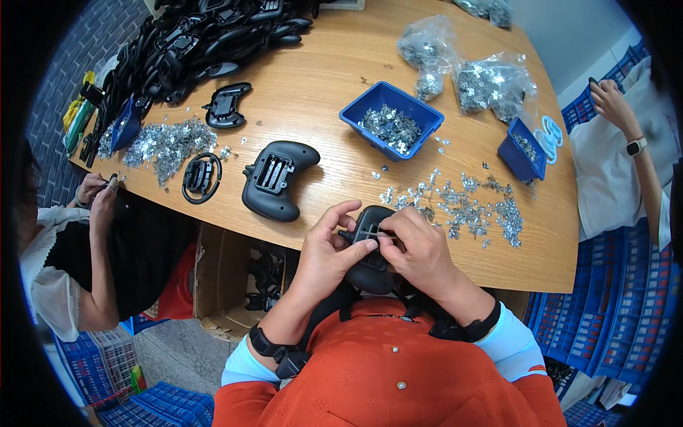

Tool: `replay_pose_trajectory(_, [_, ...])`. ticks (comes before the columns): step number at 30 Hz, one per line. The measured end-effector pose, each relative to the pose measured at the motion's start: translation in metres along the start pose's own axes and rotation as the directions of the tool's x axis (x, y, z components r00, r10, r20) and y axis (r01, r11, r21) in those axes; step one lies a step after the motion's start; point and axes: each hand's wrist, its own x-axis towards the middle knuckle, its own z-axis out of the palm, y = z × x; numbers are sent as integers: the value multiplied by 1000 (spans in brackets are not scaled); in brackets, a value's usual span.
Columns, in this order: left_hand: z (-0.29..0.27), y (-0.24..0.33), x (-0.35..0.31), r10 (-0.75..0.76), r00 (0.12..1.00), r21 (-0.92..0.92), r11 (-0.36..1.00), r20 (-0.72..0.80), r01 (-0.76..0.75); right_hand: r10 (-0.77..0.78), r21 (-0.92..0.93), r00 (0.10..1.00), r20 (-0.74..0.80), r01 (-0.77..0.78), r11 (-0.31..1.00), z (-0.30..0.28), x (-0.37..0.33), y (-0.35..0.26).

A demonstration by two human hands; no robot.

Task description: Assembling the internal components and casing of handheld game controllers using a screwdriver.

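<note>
A black game controller shell (368,279), its battery bay facing up, is held at the near table edge in front of me. My left hand (329,245) is closed around its left side, with the thumb at the bay. My right hand (418,245) pinches a thin, straight metal piece (371,233) over the bay; whether it is a tool or a part I cannot tell. Loose metal contact plates (466,206) lie beyond my right hand. Left of my hands, a second controller shell (269,208) rests with its battery bay up, showing metal contacts inside.
A blue bin (388,146) of metal plates stands mid-table, a smaller blue bin (525,151) at right. Bagged plates (494,85) lie behind. A steering-wheel-shaped part (201,178), another shell (228,107) and piled black shells (192,43) are at left. Co-workers sit at both sides.
</note>
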Motion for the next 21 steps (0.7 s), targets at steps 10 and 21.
replay_pose_trajectory(10, [0, -2, -2, 14, 1000, -11, 1000, 9, -14, 8, -190, 981, 196, 30, 981, -9, 5, -9])
replay_pose_trajectory(21, [-1, -3, 1, -50, 998, -229, 972, 37, 57, 589, 477, 746, 311, -659, 582, -21, -7, 21])
